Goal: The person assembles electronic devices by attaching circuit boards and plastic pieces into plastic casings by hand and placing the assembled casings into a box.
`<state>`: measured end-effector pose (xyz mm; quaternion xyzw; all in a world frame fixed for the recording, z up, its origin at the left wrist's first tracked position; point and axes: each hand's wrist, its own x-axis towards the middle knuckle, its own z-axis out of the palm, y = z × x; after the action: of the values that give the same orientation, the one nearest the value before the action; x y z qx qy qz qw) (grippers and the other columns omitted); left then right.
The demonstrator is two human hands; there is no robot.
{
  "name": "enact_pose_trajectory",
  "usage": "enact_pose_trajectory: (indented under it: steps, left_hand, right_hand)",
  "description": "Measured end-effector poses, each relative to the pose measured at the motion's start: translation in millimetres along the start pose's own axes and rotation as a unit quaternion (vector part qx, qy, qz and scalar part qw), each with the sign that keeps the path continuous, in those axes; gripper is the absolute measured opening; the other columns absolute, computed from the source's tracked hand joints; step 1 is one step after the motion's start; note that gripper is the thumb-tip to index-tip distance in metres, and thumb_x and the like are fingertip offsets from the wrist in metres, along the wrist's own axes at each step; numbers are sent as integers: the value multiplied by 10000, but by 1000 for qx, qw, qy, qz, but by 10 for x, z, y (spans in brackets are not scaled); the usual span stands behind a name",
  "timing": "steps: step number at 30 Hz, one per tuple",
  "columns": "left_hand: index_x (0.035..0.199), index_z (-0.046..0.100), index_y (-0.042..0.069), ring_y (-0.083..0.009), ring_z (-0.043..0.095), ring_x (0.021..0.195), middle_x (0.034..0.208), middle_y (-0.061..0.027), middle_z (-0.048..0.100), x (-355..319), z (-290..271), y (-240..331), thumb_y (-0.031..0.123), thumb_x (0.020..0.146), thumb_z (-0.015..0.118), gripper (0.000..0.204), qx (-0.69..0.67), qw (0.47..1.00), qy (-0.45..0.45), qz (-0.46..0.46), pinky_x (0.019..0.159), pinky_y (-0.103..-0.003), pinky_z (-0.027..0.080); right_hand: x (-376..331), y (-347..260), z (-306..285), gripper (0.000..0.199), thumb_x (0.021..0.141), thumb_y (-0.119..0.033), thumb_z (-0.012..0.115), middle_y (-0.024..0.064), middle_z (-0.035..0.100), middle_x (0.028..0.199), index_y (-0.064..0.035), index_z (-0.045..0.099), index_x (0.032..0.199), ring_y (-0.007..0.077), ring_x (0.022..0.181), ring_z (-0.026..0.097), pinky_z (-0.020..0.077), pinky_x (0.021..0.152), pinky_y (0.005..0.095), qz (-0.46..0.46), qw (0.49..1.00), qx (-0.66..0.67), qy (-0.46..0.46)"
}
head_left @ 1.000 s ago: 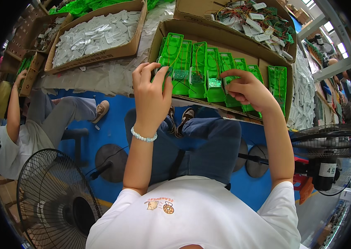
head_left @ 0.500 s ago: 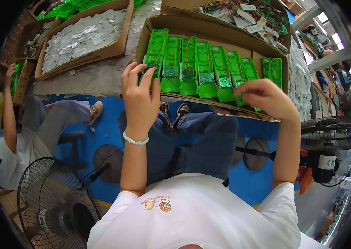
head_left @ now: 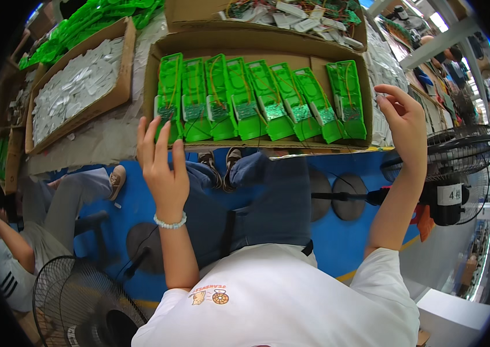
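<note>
My left hand (head_left: 165,173) is at the near left edge of a cardboard box (head_left: 227,143), fingers spread, fingertips over the lower end of the leftmost green plastic shell (head_left: 169,78). Nothing shows in its grasp. Several such shells stand side by side in the box, each with a small green circuit board (head_left: 219,110) and thin coloured wires. My right hand (head_left: 405,124) hovers past the box's right end, beside a pile of white plastic parts (head_left: 381,63). Its fingers are bent but apart, with nothing visible between them.
Left of the shells stands a box of white pieces (head_left: 77,95), with green shells (head_left: 97,23) heaped behind. Another box holding wired boards and white parts (head_left: 305,20) sits at the back. Fans stand at lower left (head_left: 83,306) and right (head_left: 459,173). A co-worker's arm (head_left: 13,237) shows at left.
My right hand has moved right, off the shells to beside the white parts. The rightmost shells now sit upright in view. My left hand has drawn back slightly; the whole view has shifted.
</note>
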<state>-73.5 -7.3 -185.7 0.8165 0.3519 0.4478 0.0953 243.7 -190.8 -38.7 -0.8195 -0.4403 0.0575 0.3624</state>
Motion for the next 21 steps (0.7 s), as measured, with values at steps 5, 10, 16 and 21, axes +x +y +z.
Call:
enact_pose_trajectory:
  steps: [5,10,16,21]
  left_hand:
    - [1186,583,-29,-386,439,1274,1318,-195,513,-226,-38,0,50,895,564,302,-18,999,49,-10,1047,-466,350]
    - [1197,560,-52,-370,496,1192,1288,-202,518,-682,-93,-82,31,905,537,304,-19,996,60,-59,991,-443,403]
    - [1210,554,-58,-352,548,1103,1217,-202,544,-1189,-176,-178,31,907,525,317,-4,986,-64,-157,946,-403,431]
    - [1193,569,-48,-349,554,1092,1197,-195,557,-1223,-101,-26,47,907,535,303,-31,984,-84,-155,937,-403,437]
  right_hand:
    - [-244,141,170,197,835,-120,638,126,633,806,7,673,981,213,632,585,466,619,338,-19,984,-138,113]
    - [-272,332,433,227,815,-136,667,140,624,873,4,667,994,292,827,603,479,729,387,-38,960,-253,114]
    - [-234,319,431,233,803,-114,670,138,630,938,-8,661,1010,316,929,584,472,799,411,-48,943,-303,128]
    - [-185,319,414,223,777,-83,675,139,621,993,-8,643,984,325,949,585,458,827,409,-40,980,-152,121]
